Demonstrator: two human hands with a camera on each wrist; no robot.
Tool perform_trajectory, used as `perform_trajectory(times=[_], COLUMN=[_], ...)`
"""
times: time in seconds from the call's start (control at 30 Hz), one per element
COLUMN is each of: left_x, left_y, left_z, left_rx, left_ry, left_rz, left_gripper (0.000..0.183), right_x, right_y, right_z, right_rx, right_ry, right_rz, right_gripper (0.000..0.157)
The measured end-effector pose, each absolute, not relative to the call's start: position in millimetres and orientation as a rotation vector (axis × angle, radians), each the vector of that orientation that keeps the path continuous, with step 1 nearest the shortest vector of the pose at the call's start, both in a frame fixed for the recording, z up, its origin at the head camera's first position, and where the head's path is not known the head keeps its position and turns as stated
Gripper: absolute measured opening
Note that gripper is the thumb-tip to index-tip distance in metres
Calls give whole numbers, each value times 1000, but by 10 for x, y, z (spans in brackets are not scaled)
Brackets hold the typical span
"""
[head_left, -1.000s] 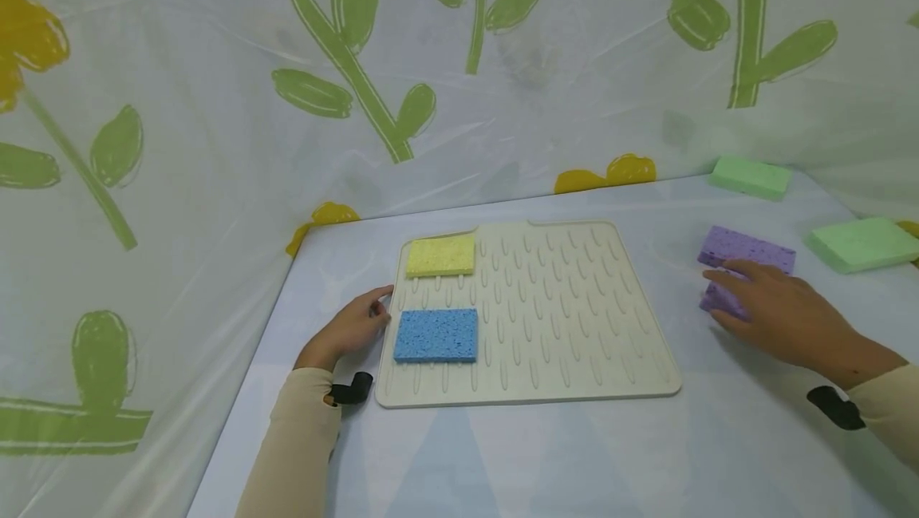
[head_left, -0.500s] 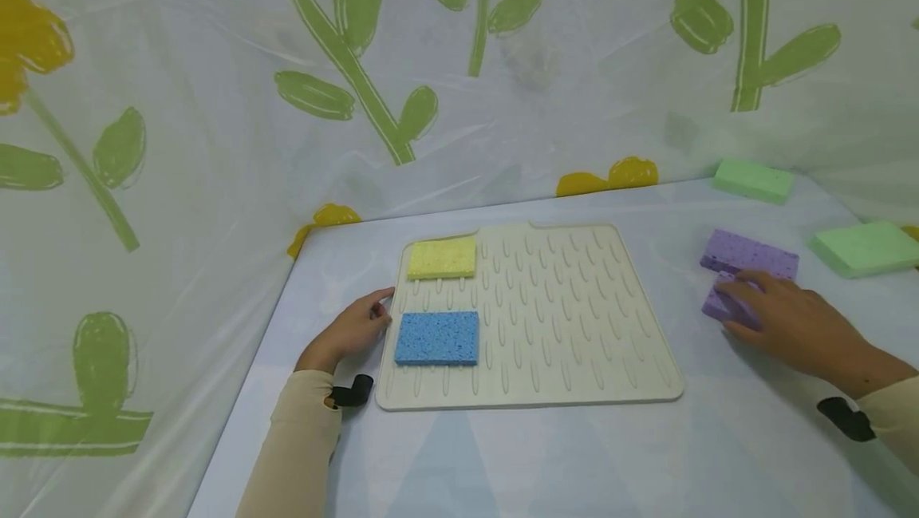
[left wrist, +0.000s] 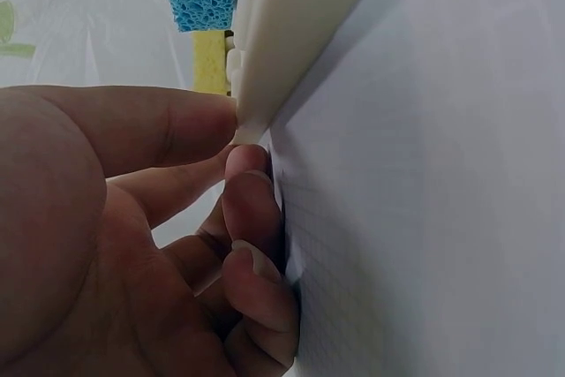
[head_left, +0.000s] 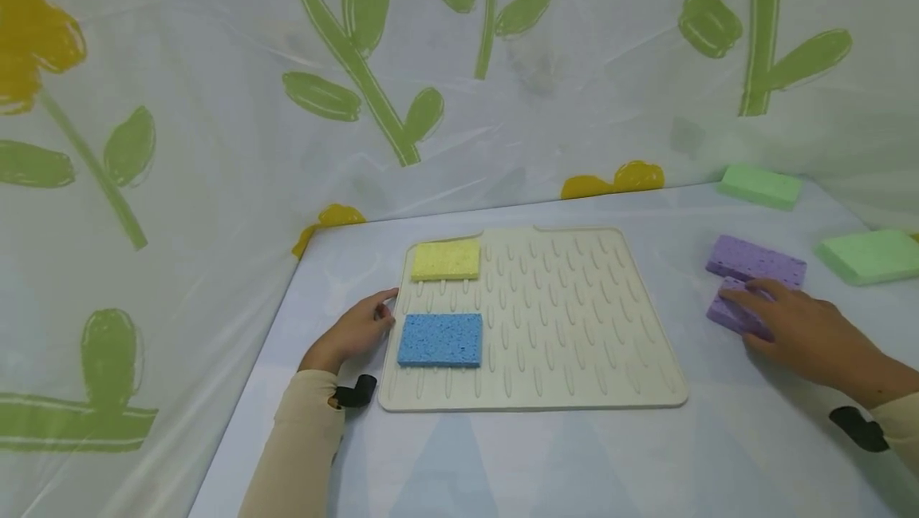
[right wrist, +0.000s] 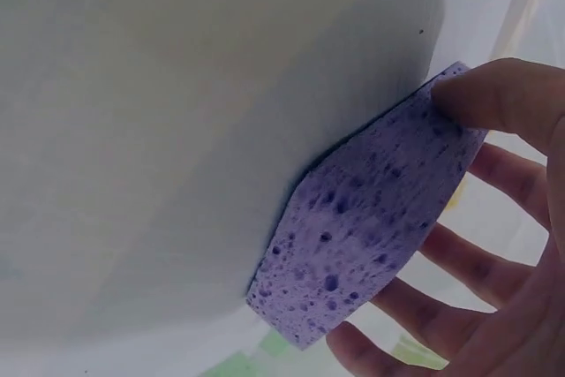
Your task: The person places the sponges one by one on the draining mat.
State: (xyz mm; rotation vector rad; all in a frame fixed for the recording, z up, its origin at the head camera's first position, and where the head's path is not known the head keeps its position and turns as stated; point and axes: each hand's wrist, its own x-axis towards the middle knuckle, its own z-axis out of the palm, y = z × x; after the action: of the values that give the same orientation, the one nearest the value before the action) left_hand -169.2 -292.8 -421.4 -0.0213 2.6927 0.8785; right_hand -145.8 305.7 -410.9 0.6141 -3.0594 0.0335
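Observation:
At the left rim of a cream ridged drying mat [head_left: 567, 326] rests my left hand [head_left: 355, 332]. In the left wrist view, thumb and forefinger meet at the mat's rim [left wrist: 291, 19], and the other fingers are curled against the table. A yellow sponge [head_left: 445, 260] and a blue sponge [head_left: 440, 340] lie on the mat's left part. My right hand [head_left: 807, 334] holds the nearer purple sponge [right wrist: 353, 218], thumb on one long side and fingers along the other. Just behind it lies a second purple sponge [head_left: 757, 259].
Two light green sponges lie at the far right: one green sponge [head_left: 761, 187] at the back edge, another green sponge [head_left: 872, 256] nearer. White table cloth [head_left: 560, 462] surrounds the mat. A flower-printed curtain [head_left: 215, 143] hangs behind and at the left.
My right hand has drawn back slightly toward me and to the right over the nearer purple sponge, which has turned a little. The left hand, mat and other sponges keep their places.

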Motion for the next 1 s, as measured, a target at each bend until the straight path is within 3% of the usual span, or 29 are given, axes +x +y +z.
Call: perform_trajectory(times=[1.0], left_x=[-1680], left_y=[-2909], left_z=[-4187], left_rx=[-29], left_ry=[2701], left_rz=[879], left_gripper=[57], right_x=[-1560], right_y=[2667], right_z=[-3979], right_rx=[709], right_ry=[-2914], right_rz=[143], right_gripper=[61])
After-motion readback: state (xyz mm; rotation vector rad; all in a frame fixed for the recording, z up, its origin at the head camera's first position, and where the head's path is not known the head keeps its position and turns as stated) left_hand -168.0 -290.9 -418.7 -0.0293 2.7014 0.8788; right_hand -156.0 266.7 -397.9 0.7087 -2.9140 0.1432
